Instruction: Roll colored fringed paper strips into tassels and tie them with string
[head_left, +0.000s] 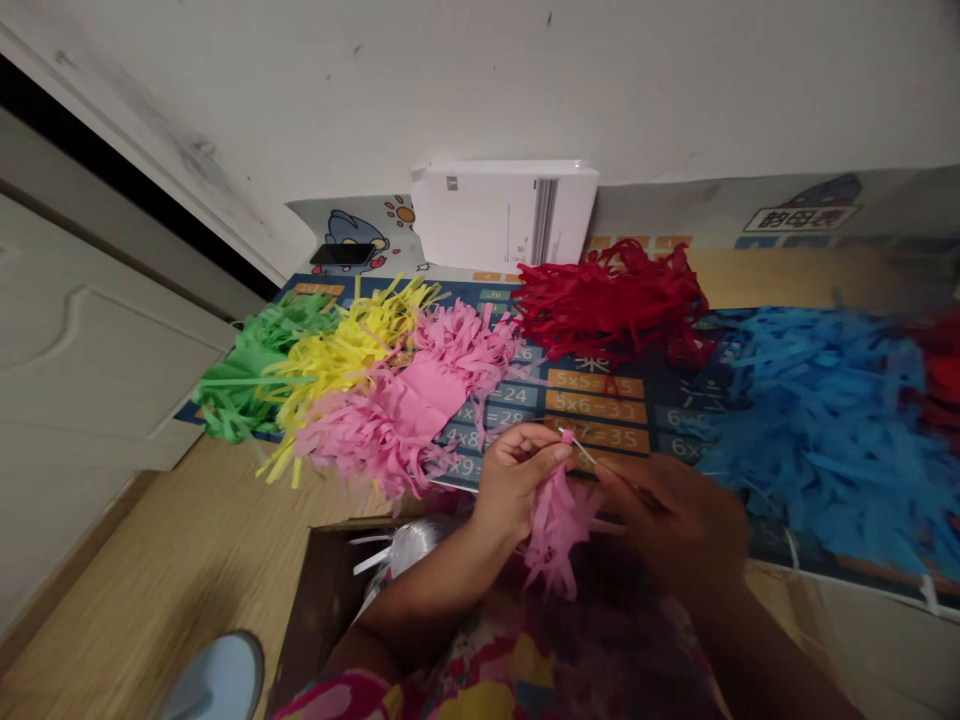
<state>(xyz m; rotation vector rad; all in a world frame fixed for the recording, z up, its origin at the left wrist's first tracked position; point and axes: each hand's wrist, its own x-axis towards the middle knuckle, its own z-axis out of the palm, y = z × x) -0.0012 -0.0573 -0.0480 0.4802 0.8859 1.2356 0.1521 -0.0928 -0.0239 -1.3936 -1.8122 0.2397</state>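
My left hand (517, 480) is closed around the top of a pink fringed paper tassel (556, 530), whose strips hang down below the fingers. My right hand (667, 515) is closed in a pinch on a thin white string (585, 452) that runs to the tassel's pinched top. Both hands sit close together over the near edge of a blue multiplication-table mat (600, 400). A roll of white string (416, 545) lies just below my left forearm.
On the mat lie piles of fringed paper: green (251, 370), yellow (349, 350), pink (409, 410), red (611, 300) and blue (817, 420). A white box (502, 215) and a black phone (343, 254) stand by the wall. A cardboard box (322, 600) lies on the wooden floor.
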